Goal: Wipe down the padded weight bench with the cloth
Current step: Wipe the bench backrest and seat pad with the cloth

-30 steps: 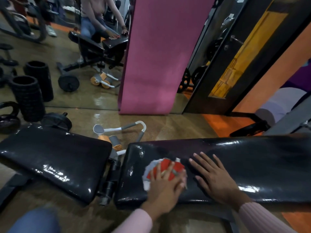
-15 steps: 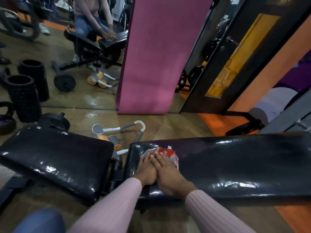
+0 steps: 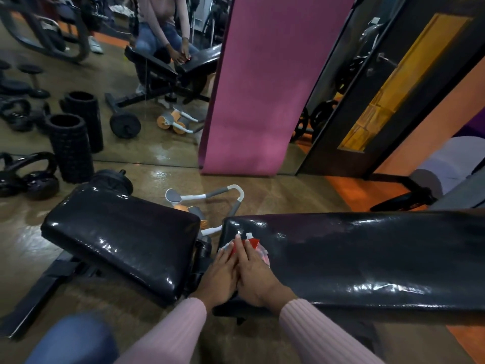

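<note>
A black padded weight bench lies across the view in two parts: a long pad (image 3: 367, 256) on the right and a shorter seat pad (image 3: 123, 237) on the left. A red and white cloth (image 3: 256, 244) lies at the left end of the long pad, mostly hidden under my hands. My left hand (image 3: 223, 271) and my right hand (image 3: 253, 271) lie flat side by side on the cloth, fingers pointing away from me and pressing it onto the pad.
A grey and orange ab roller (image 3: 207, 200) lies on the floor behind the bench gap. Black foam rollers (image 3: 69, 148), kettlebells (image 3: 29, 177) and a weight plate (image 3: 112, 177) sit at the left. A pink mat (image 3: 262, 88) leans against the mirror wall ahead.
My right hand has moved left from the bare pad onto the cloth beside my left hand. Both hands have slid the cloth toward the pad's far left corner.
</note>
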`<state>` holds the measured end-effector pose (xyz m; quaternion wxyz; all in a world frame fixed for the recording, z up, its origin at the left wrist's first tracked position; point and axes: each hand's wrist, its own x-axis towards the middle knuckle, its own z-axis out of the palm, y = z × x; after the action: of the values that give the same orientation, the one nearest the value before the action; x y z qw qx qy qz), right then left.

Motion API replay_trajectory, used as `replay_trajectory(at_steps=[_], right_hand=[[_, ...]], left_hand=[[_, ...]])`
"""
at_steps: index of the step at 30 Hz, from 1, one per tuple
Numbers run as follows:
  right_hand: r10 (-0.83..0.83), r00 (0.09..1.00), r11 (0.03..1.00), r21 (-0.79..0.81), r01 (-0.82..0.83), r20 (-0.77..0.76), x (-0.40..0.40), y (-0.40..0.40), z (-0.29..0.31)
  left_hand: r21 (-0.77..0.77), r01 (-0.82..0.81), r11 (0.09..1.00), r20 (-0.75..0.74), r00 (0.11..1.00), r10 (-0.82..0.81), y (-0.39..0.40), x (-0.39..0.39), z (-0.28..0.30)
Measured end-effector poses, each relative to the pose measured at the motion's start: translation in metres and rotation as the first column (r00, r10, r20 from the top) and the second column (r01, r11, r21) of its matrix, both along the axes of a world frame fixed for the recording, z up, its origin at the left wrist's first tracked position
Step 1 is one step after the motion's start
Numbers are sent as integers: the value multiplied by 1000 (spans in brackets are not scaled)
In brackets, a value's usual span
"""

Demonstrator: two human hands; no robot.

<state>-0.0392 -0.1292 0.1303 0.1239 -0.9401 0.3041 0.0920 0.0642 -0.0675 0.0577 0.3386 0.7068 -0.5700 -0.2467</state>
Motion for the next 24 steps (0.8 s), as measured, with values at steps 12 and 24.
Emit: replay_trajectory(at_steps=[12,24], right_hand=[[146,977,905,-378,-194,-153,19,19,-19],[-441,813,885,335,324,379,102,93,-55]], left_hand=[[193,-288,938,479,862,166,89,72,-3],[-178,-524,833,396,737,548,106,150,25]])
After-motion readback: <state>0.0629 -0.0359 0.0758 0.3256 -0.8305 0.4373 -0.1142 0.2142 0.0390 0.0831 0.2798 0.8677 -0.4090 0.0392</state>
